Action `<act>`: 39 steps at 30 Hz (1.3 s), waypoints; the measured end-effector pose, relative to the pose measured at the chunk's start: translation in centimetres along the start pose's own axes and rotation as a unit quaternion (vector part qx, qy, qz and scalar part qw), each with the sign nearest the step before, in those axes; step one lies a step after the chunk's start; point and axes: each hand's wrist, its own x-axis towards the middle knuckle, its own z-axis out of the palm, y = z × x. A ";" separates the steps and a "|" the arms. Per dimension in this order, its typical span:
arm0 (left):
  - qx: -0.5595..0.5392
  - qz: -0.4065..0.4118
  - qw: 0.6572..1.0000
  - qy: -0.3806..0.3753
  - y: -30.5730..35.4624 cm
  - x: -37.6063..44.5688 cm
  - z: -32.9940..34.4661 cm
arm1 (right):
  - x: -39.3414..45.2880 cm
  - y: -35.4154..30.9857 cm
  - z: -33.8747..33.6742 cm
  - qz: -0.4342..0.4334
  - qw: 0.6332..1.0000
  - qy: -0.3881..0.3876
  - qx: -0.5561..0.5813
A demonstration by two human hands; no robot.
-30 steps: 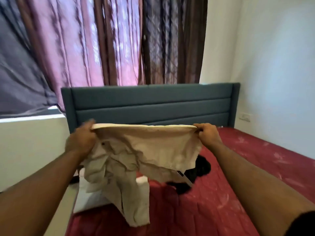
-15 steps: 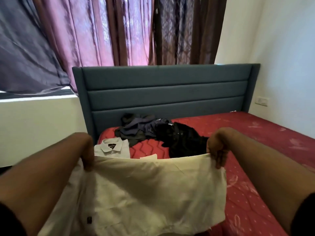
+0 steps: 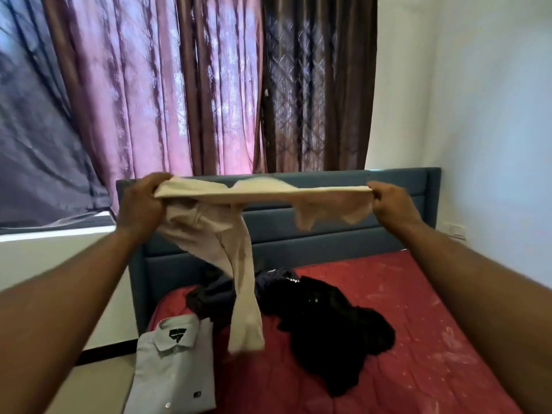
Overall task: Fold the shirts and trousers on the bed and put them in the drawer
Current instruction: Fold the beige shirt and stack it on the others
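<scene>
Both hands grip cream shirt (image 3: pixel 239 204) stretched above bed (image 3: pixel 418 339): left hand (image 3: pixel 143 204) bunches one end, right hand (image 3: pixel 391 204) pinches other. Folded white shirt (image 3: pixel 173 369) and dark clothes pile (image 3: pixel 328 324) lie on bed.

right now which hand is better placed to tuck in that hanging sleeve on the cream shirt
Left, probably. The sleeve hangs from the end of the cream shirt that the left hand grips, just below it. The right hand pinches the far end, well away from the sleeve, and could keep holding the shirt up.
</scene>
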 end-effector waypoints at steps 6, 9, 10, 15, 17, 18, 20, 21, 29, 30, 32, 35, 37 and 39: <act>0.296 0.026 0.880 -0.370 -0.5 -16.0 4.2 | -12.5 5.6 2.3 0.110 0.970 -0.202 -0.073; 0.307 -0.035 0.832 -0.461 -1.3 -26.7 6.4 | -21.4 8.8 3.6 0.139 0.934 -0.300 -0.134; 0.309 -0.046 0.825 -0.471 -1.7 -30.7 7.2 | -25.0 9.9 4.1 0.145 0.924 -0.325 -0.142; 0.320 -0.062 0.742 -0.586 -3.2 -47.5 9.9 | -40.0 14.8 8.4 0.186 0.857 -0.456 -0.149; 0.300 -0.099 0.685 -0.656 -3.1 -51.9 10.5 | -45.6 17.1 10.4 0.228 0.829 -0.492 -0.137; 0.291 -0.115 0.684 -0.659 -3.1 -52.8 10.7 | -47.7 17.4 10.8 0.252 0.829 -0.482 -0.126; 0.279 -0.131 0.705 -0.639 -3.4 -52.7 11.4 | -50.2 17.6 11.4 0.303 0.852 -0.421 -0.074; 0.276 -0.137 0.716 -0.627 -3.6 -51.6 12.1 | -50.5 17.8 11.7 0.318 0.869 -0.376 -0.057; 0.357 -0.195 0.785 -0.467 -10.3 -48.4 10.3 | -50.6 17.6 12.1 0.283 0.889 -0.352 -0.082; 0.340 -0.294 0.764 -0.463 -10.8 -48.9 9.3 | -50.4 17.6 11.7 0.276 0.889 -0.354 -0.090; 0.287 -0.475 0.728 -0.402 -11.1 -49.2 6.7 | -50.4 17.7 11.3 0.286 0.887 -0.348 -0.105; 0.312 -0.457 0.716 -0.426 -12.5 -50.2 2.2 | -50.2 17.7 10.9 0.290 0.857 -0.385 -0.183; 0.356 -0.382 0.669 -0.529 -11.4 -50.7 -0.2 | -50.0 16.3 10.9 0.282 0.797 -0.450 -0.288; 0.410 -0.316 0.666 -0.537 -9.6 -51.2 -0.4 | -50.0 14.2 11.3 0.222 0.769 -0.472 -0.369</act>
